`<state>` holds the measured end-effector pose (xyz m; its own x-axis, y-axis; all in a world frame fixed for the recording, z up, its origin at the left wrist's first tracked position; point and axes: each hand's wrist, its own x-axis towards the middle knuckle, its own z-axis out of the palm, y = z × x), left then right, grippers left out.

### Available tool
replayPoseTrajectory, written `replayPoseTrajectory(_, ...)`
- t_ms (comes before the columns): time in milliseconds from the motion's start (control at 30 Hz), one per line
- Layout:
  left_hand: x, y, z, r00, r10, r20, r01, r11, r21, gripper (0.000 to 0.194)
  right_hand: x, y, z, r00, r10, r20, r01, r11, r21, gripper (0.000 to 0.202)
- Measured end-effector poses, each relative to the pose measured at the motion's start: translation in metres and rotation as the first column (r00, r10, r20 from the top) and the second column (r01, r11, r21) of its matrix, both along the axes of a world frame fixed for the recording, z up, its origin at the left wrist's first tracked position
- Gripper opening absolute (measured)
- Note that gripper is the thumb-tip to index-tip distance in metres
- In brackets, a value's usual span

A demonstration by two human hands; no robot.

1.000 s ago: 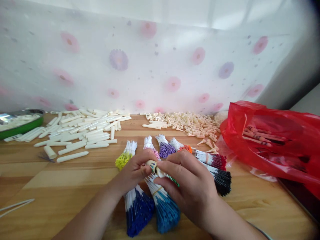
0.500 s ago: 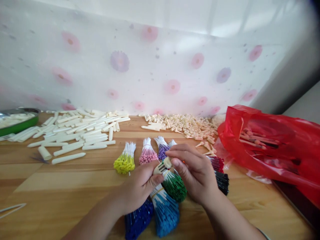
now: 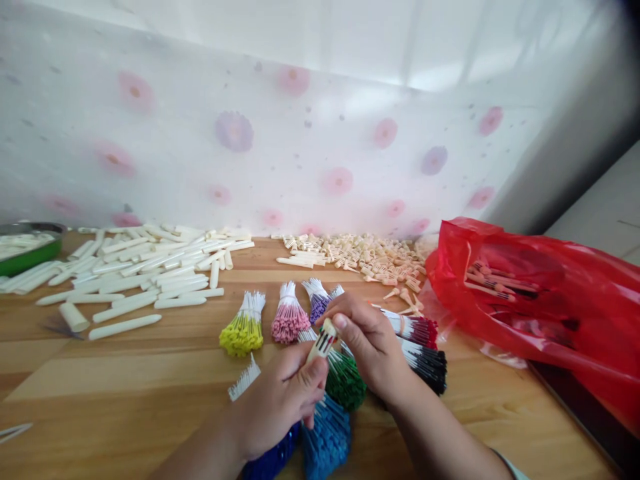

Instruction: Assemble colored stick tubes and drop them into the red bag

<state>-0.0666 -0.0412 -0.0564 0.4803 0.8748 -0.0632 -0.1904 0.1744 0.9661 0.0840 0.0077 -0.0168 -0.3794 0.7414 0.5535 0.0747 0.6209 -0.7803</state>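
Held up over the tied bundles is a small cream slotted piece [image 3: 323, 341] with dark strips in its slots. My left hand [image 3: 287, 393] is closed round its lower end. My right hand [image 3: 367, 343] pinches at the upper end with thumb and forefinger. Below and around lie bundles of white-stemmed sticks: yellow [image 3: 243, 333], pink [image 3: 290, 320], purple [image 3: 318, 303], green [image 3: 347, 380], light blue [image 3: 327, 440], dark red [image 3: 420, 330] and black [image 3: 430, 363]. A dark blue bundle [image 3: 277, 457] is partly hidden under my left hand.
Cream tubes [image 3: 165, 260] are heaped at the back left beside a green-rimmed dish [image 3: 30, 257]. Small cream and pinkish parts [image 3: 370, 250] lie at the back centre. At the right is a red plastic bag [image 3: 540, 320] with finished-looking pieces inside, over a dark flat object [image 3: 580, 413].
The view has shifted slightly, so the table items sit further left. The held piece is tilted more upright, and white stick ends now show beside my left wrist.
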Motion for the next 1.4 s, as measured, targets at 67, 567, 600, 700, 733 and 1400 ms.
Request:
replayPoseTrajectory(67, 0.005, 0.000, -0.003, 0.996, 0.001, 0.093, 0.004, 0.999, -0.048, 0.039, -0.004, 0.000, -0.006, 0.991, -0.034, -0.126, 0.016, 0.990, -0.143, 0.026)
replayPoseTrajectory(567, 0.006, 0.003, -0.008, 0.943, 0.021, 0.332, 0.022, 0.992, -0.124, 0.039, -0.018, -0.005, -0.007, 0.824, 0.028, -0.566, -0.382, 0.765, -0.518, 0.025)
replayPoseTrajectory(600, 0.006, 0.003, -0.008, 0.941, 0.024, 0.337, 0.022, 0.991, -0.131, 0.039, -0.018, -0.005, -0.008, 0.847, 0.032, -0.530, -0.349, 0.785, -0.512, 0.027)
replayPoseTrajectory(700, 0.007, 0.003, -0.010, 0.929, 0.026, 0.369, 0.033, 0.988, -0.153, 0.038, -0.015, -0.005, -0.010, 0.908, 0.055, -0.415, -0.271, 0.832, -0.484, 0.029)
replayPoseTrajectory(733, 0.007, 0.003, -0.010, 0.921, 0.023, 0.389, 0.043, 0.986, -0.159, 0.038, -0.014, -0.004, -0.011, 0.917, 0.069, -0.393, -0.264, 0.843, -0.469, 0.030)
replayPoseTrajectory(1400, -0.001, 0.004, -0.004, 0.939, -0.020, 0.343, 0.110, 0.963, -0.244, 0.036, -0.013, 0.002, -0.018, 0.942, 0.071, -0.329, -0.166, 0.948, -0.271, 0.019)
